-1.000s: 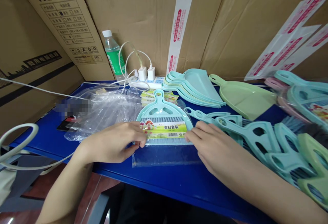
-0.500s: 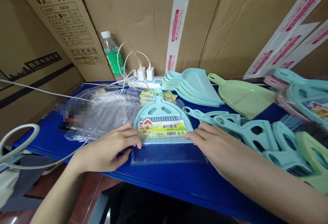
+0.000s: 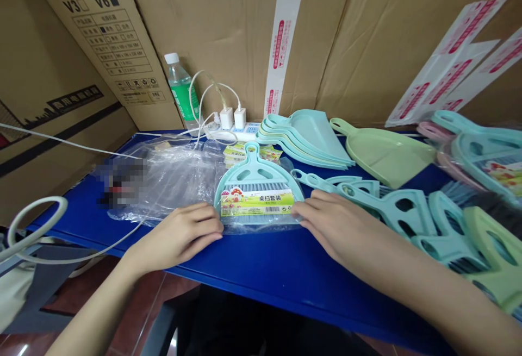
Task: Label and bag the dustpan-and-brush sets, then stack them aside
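A light blue dustpan and brush set (image 3: pixel 256 178) with a yellow-green label lies in a clear plastic bag on the blue table (image 3: pixel 277 269). My left hand (image 3: pixel 183 233) is at the bag's left lower corner, fingers curled together and pinching its edge. My right hand (image 3: pixel 332 225) is at the right lower corner, fingers close together with their tips on the bag's edge. The bag's lower flap is tucked out of sight under the set.
A pile of clear bags (image 3: pixel 175 174) lies at left, loose labels (image 3: pixel 234 151) behind the set. Stacked blue dustpans (image 3: pixel 310 138), a green dustpan (image 3: pixel 387 155) and several brushes (image 3: pixel 408 214) fill the right. A bottle (image 3: pixel 181 92), power strip (image 3: pixel 240 127) and cardboard boxes (image 3: pixel 228 35) stand behind.
The clear flap that lay flat below the label has been folded away and no longer shows. Both hands stayed at the bag's lower corners and shifted slightly forward with it.
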Tool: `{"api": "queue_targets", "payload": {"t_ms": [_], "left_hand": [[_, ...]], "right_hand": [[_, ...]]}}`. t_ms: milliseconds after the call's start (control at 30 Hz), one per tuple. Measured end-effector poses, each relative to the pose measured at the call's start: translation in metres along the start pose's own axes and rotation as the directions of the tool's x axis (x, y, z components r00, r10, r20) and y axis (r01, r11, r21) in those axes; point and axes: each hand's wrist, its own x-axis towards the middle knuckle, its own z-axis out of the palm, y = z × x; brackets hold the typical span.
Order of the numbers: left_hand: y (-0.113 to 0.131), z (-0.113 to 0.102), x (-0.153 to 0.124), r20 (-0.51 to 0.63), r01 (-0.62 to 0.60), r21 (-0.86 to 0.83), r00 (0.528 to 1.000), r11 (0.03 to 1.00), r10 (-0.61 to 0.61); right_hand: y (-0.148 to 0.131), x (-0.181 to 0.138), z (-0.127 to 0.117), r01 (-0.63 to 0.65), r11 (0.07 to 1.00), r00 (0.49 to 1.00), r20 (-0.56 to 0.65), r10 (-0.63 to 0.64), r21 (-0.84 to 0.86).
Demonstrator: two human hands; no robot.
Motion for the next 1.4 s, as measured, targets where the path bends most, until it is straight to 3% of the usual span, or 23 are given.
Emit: {"api": "queue_targets", "payload": {"t_ms": [200, 367, 567, 733, 933, 1400], "left_hand": [[0.006, 0.0, 0.008, -0.073, 0.203, -0.109, 0.975, 0.973, -0.212], [0.01, 0.007, 0.015, -0.153, 0.332, -0.084, 0.927, 0.939, -0.342], [0.009, 0.006, 0.021, -0.162, 0.464, -0.004, 0.874, 0.886, -0.458], [0.008, 0.005, 0.023, -0.219, 0.456, 0.008, 0.869, 0.89, -0.444], [0.007, 0.011, 0.024, -0.255, 0.411, -0.037, 0.877, 0.911, -0.406], [-0.003, 0.021, 0.02, -0.301, 0.402, 0.026, 0.876, 0.915, -0.376]], "right_hand": [[-0.006, 0.008, 0.001, -0.092, 0.991, 0.996, 0.003, 0.093, -0.1], [-0.009, 0.009, 0.004, -0.18, 0.976, 0.984, -0.007, 0.181, -0.121], [-0.015, 0.012, 0.004, -0.224, 0.974, 0.974, 0.026, 0.223, 0.019], [-0.018, 0.011, 0.0, -0.268, 0.949, 0.962, 0.102, 0.254, 0.163], [-0.016, 0.012, 0.004, -0.298, 0.936, 0.954, 0.059, 0.293, 0.186], [-0.017, 0.021, 0.01, -0.41, 0.911, 0.904, 0.148, 0.4, 0.039]]}}
